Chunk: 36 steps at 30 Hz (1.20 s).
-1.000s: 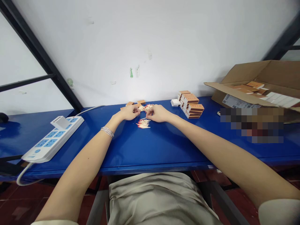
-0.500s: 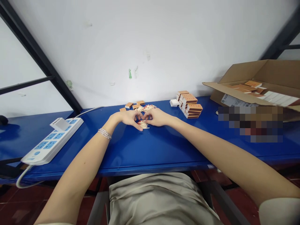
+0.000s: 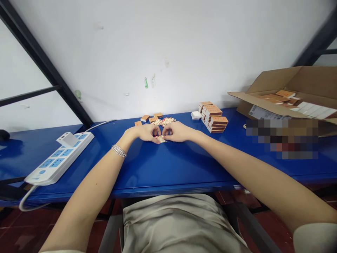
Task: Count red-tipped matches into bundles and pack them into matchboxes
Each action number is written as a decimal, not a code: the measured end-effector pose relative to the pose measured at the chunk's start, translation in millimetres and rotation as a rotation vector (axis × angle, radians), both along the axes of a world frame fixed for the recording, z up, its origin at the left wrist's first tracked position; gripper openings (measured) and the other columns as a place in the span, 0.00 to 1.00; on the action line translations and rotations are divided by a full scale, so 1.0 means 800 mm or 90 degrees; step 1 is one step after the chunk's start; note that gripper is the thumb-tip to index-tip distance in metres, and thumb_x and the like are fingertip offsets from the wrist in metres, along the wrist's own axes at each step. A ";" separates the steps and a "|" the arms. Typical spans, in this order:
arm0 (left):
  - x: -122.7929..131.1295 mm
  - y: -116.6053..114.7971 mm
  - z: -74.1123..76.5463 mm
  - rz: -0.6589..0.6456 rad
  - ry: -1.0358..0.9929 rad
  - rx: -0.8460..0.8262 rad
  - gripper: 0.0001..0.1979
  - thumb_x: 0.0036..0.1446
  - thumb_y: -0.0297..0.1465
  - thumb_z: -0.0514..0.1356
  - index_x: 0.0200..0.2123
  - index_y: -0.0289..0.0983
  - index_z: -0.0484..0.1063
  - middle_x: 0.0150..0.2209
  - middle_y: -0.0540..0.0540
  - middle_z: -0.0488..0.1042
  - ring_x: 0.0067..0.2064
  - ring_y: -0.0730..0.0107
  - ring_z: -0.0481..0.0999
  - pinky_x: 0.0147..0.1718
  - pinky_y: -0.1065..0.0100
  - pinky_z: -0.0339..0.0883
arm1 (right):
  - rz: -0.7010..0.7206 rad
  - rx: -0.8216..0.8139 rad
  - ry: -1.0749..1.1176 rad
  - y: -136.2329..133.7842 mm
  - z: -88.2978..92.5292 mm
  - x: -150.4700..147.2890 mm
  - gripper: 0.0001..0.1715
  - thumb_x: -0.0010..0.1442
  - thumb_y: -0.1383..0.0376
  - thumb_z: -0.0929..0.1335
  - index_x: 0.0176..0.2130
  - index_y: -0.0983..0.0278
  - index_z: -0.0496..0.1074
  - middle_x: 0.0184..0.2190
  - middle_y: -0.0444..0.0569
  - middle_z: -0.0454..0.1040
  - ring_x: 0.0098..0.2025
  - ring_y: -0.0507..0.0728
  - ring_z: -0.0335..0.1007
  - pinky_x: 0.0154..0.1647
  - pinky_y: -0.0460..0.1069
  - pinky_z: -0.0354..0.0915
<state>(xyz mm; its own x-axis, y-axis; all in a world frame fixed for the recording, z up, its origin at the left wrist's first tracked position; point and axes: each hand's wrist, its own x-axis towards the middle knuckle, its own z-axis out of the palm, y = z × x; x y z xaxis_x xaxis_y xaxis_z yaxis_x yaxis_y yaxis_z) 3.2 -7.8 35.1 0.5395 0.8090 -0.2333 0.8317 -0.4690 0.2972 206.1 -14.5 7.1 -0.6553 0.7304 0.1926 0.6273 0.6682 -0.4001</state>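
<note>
Together, left hand (image 3: 143, 133) and right hand (image 3: 177, 131) pinch 1 bunch of matches (image 3: 160, 139) against the tabletop (image 3: 168, 165), each grip narrow, likely squaring the sticks; a pile (image 3: 164, 121) lies just beyond the grip.

A white power strip (image 3: 59, 158) with blue sockets lies at the left of a blue tabletop (image 3: 184, 165), a white adapter (image 3: 67, 139) plugged in at its far end and its cable (image 3: 101, 123) running back toward the white wall (image 3: 171, 45). To the right stands a stack of orange matchboxes (image 3: 214, 119), white trays (image 3: 196, 115) just beside it, and farther right an open cardboard box (image 3: 297, 84) holding more
</note>
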 end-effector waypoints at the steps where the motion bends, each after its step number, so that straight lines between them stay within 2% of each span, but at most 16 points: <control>1: 0.000 0.000 0.000 0.000 0.002 -0.002 0.23 0.42 0.45 0.67 0.40 0.39 0.72 0.40 0.45 0.76 0.36 0.64 0.74 0.32 0.68 0.62 | -0.006 0.004 -0.003 0.000 0.000 0.000 0.14 0.56 0.59 0.72 0.40 0.63 0.79 0.37 0.47 0.81 0.36 0.54 0.74 0.35 0.46 0.64; 5: 0.001 -0.002 0.001 -0.003 -0.001 -0.010 0.21 0.44 0.44 0.65 0.39 0.38 0.73 0.37 0.45 0.77 0.35 0.65 0.74 0.31 0.68 0.62 | -0.009 -0.006 -0.045 -0.006 0.005 -0.001 0.28 0.51 0.50 0.75 0.46 0.64 0.78 0.44 0.50 0.80 0.42 0.57 0.75 0.39 0.48 0.65; 9: 0.002 -0.001 0.000 -0.009 -0.021 -0.013 0.20 0.44 0.42 0.65 0.39 0.38 0.74 0.38 0.45 0.77 0.35 0.64 0.74 0.32 0.67 0.63 | -0.032 -0.005 -0.085 -0.008 0.020 0.005 0.29 0.49 0.51 0.77 0.47 0.63 0.78 0.45 0.51 0.80 0.45 0.59 0.75 0.42 0.49 0.66; 13: 0.003 -0.002 -0.001 0.012 -0.047 -0.034 0.17 0.44 0.40 0.66 0.38 0.38 0.73 0.37 0.45 0.77 0.35 0.65 0.74 0.32 0.68 0.64 | -0.104 -0.001 -0.096 0.001 0.038 0.035 0.30 0.48 0.52 0.77 0.48 0.63 0.78 0.46 0.51 0.80 0.45 0.60 0.76 0.42 0.49 0.67; 16: 0.006 -0.006 0.002 0.025 -0.051 -0.044 0.17 0.45 0.39 0.66 0.38 0.38 0.73 0.39 0.45 0.77 0.36 0.67 0.74 0.32 0.69 0.65 | -0.142 -0.037 -0.158 0.006 0.046 0.059 0.33 0.46 0.56 0.78 0.51 0.63 0.77 0.49 0.52 0.79 0.45 0.61 0.76 0.43 0.49 0.68; 18: 0.007 -0.009 0.004 0.028 -0.043 -0.049 0.18 0.45 0.39 0.66 0.39 0.38 0.73 0.40 0.45 0.77 0.36 0.67 0.74 0.33 0.70 0.65 | -0.132 -0.072 -0.213 0.006 0.048 0.065 0.36 0.45 0.58 0.78 0.54 0.62 0.76 0.50 0.51 0.78 0.46 0.62 0.76 0.42 0.49 0.68; 21: 0.007 -0.009 0.005 0.032 -0.034 -0.058 0.18 0.46 0.39 0.65 0.39 0.36 0.73 0.38 0.45 0.77 0.35 0.68 0.74 0.32 0.70 0.65 | -0.114 -0.109 -0.268 0.003 0.046 0.060 0.30 0.47 0.61 0.76 0.51 0.63 0.77 0.46 0.50 0.80 0.44 0.61 0.76 0.39 0.49 0.67; 25: 0.006 -0.006 0.003 0.016 -0.048 -0.072 0.17 0.47 0.39 0.65 0.38 0.36 0.73 0.35 0.45 0.78 0.32 0.68 0.74 0.30 0.69 0.65 | -0.055 -0.131 -0.245 -0.005 0.043 0.046 0.22 0.47 0.60 0.76 0.44 0.61 0.80 0.40 0.48 0.81 0.41 0.60 0.76 0.36 0.48 0.65; 28: 0.005 -0.007 0.004 0.012 -0.051 -0.080 0.18 0.47 0.42 0.65 0.38 0.36 0.72 0.35 0.45 0.78 0.33 0.68 0.75 0.30 0.69 0.65 | 0.013 -0.142 -0.213 -0.012 0.041 0.039 0.26 0.46 0.56 0.77 0.45 0.61 0.79 0.38 0.47 0.81 0.39 0.58 0.76 0.35 0.47 0.65; 30: 0.006 -0.009 0.006 0.017 -0.046 -0.072 0.22 0.45 0.46 0.66 0.39 0.36 0.72 0.37 0.44 0.78 0.35 0.66 0.75 0.31 0.69 0.65 | 0.025 -0.139 -0.178 -0.016 0.039 0.034 0.29 0.47 0.52 0.76 0.47 0.63 0.78 0.38 0.48 0.81 0.38 0.58 0.76 0.35 0.47 0.65; 33: 0.005 -0.009 0.008 0.026 -0.030 -0.052 0.27 0.39 0.47 0.69 0.39 0.37 0.72 0.41 0.44 0.78 0.38 0.64 0.75 0.32 0.69 0.65 | 0.004 -0.072 -0.100 -0.016 0.030 0.025 0.25 0.53 0.51 0.73 0.46 0.64 0.78 0.40 0.50 0.81 0.39 0.57 0.76 0.37 0.47 0.65; 36: 0.004 -0.003 0.005 0.031 -0.025 -0.053 0.24 0.42 0.46 0.68 0.38 0.37 0.72 0.40 0.45 0.78 0.37 0.65 0.75 0.32 0.69 0.64 | -0.044 0.023 -0.032 -0.009 0.017 0.016 0.18 0.56 0.57 0.72 0.43 0.65 0.79 0.41 0.51 0.81 0.40 0.57 0.76 0.39 0.47 0.65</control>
